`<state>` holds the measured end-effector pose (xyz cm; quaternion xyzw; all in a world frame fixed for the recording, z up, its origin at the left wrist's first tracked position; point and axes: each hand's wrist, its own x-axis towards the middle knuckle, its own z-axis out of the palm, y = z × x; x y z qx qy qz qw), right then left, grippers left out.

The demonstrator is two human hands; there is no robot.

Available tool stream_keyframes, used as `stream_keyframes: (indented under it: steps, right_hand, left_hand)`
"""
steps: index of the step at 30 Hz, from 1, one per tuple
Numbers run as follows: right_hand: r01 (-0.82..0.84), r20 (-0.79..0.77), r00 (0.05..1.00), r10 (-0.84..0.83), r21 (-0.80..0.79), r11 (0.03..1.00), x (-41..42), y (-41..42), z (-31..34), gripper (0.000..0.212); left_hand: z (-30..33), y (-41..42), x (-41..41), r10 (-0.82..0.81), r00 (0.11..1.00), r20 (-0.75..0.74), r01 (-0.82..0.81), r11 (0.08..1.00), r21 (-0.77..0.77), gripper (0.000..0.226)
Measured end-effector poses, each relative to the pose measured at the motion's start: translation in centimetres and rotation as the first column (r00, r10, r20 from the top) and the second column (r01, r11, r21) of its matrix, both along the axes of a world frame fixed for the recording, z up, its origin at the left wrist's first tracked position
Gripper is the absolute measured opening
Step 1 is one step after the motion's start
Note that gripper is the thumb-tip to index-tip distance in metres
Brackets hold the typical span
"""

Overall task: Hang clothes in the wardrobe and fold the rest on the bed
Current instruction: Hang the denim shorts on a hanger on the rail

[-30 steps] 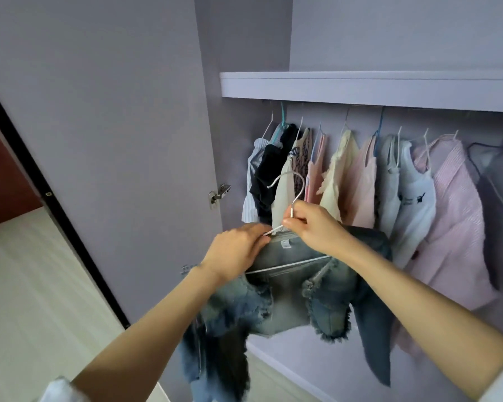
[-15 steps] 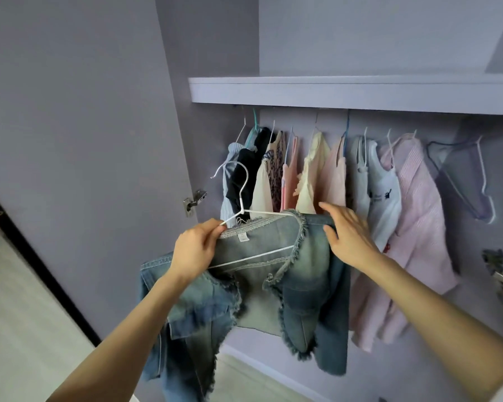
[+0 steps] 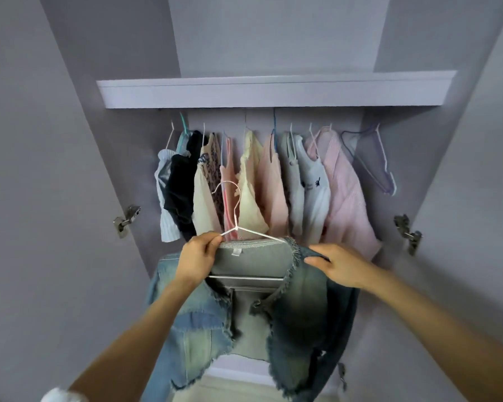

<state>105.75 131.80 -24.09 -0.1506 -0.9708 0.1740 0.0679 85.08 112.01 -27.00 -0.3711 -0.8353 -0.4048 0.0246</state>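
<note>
Room: We stand at an open purple wardrobe (image 3: 70, 140) with a shelf (image 3: 273, 91) up high.
Jacket: We hold a blue denim jacket (image 3: 244, 320) low, in front of the hanging clothes. It sits on a white hanger (image 3: 253, 235).
Left hand: Our left hand (image 3: 198, 259) pinches the hanger wire and the collar together, by the left shoulder.
Right hand: Our right hand (image 3: 340, 264) grips the jacket's right shoulder, thumb under the cloth.
Hook: The hanger's hook (image 3: 230, 198) sticks up from the middle, between our hands, closer to the left one. It touches no rail yet.
Long way: The hanger lies side to side, flat toward us.
Row: Many tops (image 3: 259, 184) hang close together under the shelf. We cannot see the rail itself.
Free spot: We think the best gap is on the right, near an empty purple hanger (image 3: 372, 166).
Next: We think we must lift the hook up high and over to that gap. The left hand is best placed to steer it.
Watch out: The hook could catch on the pink tops.
</note>
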Motion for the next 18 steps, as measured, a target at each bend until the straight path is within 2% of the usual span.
stream_keyframes:
  steps: [1, 5, 7, 10, 15, 18]
  right_hand:
    - [0.024, 0.014, 1.0, -0.024, 0.001, 1.0, 0.6, 0.1, 0.3, 0.031]
    - [0.288, 0.086, 0.954, -0.288, 0.016, 0.958, 4.4, 1.1, 0.2, 0.029]
    - [0.436, 0.143, 0.891, -0.431, -0.007, 0.9, 6.1, 1.3, 0.5, 0.032]
    - [0.609, 0.182, 0.782, -0.595, -0.025, 0.793, 8.7, 1.6, 1.7, 0.025]
    - [0.724, 0.163, 0.689, -0.706, -0.155, 0.672, 11.3, 1.9, 3.3, 0.028]
    - [0.794, 0.143, 0.604, -0.784, -0.024, 0.608, 11.8, 2.0, 4.1, 0.029]
  left_hand:
    - [0.0, 0.8, 0.1, -0.018, 1.0, 0.004, 0.018, 1.0, -0.018, 0.024]
    - [0.1, 5.9, 1.9, -0.159, 0.985, 0.062, 0.164, 0.982, -0.089, 0.027]
    - [-0.2, 7.8, 2.9, -0.225, 0.969, 0.099, 0.235, 0.966, -0.11, 0.032]
    - [-0.5, 10.2, 4.5, -0.31, 0.944, 0.114, 0.323, 0.939, -0.119, 0.032]
    - [0.4, 13.1, 7.1, -0.39, 0.918, 0.079, 0.398, 0.902, -0.167, 0.033]
    - [0.9, 14.6, 7.7, -0.46, 0.887, 0.041, 0.458, 0.865, -0.204, 0.036]
